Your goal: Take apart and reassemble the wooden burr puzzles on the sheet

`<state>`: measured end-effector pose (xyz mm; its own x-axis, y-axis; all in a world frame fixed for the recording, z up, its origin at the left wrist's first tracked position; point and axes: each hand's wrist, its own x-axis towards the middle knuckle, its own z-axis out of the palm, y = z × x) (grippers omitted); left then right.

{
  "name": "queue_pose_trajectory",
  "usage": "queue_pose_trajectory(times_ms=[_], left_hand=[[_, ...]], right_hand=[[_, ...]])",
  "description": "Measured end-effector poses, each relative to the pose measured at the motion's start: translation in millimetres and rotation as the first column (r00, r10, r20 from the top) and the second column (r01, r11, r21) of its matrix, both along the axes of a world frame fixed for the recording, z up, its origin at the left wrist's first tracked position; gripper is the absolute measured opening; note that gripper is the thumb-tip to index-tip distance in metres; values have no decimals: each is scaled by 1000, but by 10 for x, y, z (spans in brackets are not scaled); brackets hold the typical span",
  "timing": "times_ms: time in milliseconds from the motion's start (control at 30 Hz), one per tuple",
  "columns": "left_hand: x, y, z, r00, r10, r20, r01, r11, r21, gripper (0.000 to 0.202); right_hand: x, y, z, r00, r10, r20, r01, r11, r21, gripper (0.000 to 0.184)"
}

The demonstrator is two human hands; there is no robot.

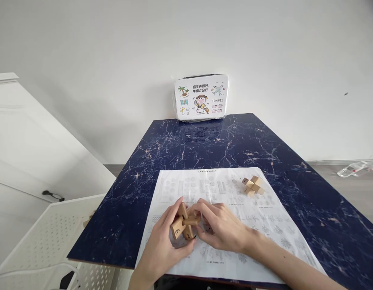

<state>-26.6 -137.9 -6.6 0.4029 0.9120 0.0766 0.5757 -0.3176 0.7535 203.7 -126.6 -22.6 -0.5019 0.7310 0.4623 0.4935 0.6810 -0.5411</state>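
Wooden burr puzzle pieces with dark carved numbers cross one another above the printed sheet. Around their left side curls my left hand, its thumb and fingers closed on them. From the right, my right hand pinches the rounded wooden piece that lies across the others. Part of another wooden piece shows beneath the right palm; whether it touches the hand is unclear. A second wooden burr puzzle, fitted together, rests on the sheet's upper right. My fingers hide some of the joints between the held pieces.
The printed sheet of puzzle diagrams lies on a dark blue marbled table. A white cartoon case leans against the wall at the back. White perforated furniture stands at left; plastic bottles lie on the floor at right.
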Motion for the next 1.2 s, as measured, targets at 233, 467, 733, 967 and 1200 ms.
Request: queue_pose_trajectory(times_ms=[233, 467, 733, 967, 1200], left_hand=[[-34, -21, -24, 1000, -10, -22, 10, 1000, 21, 97], [-15, 0, 13, 999, -2, -34, 3, 999, 46, 98], [-24, 28, 76, 998, -1, 68, 3, 1000, -28, 100], [-63, 35, 60, 974, -64, 217, 70, 997, -19, 109], [-55, 25, 82, 971, -85, 224, 77, 996, 42, 104]], right_hand=[[8, 59, -24, 999, -39, 35, 38, 999, 23, 38], [-4, 80, -15, 999, 4, 35, -4, 1000, 20, 24], [-16, 94, -17, 995, 17, 99, -39, 973, 227, 20], [-12, 71, 23, 997, 49, 66, -66, 955, 290, 22], [-20, 66, 4, 998, 60, 28, -66, 962, 264, 23]])
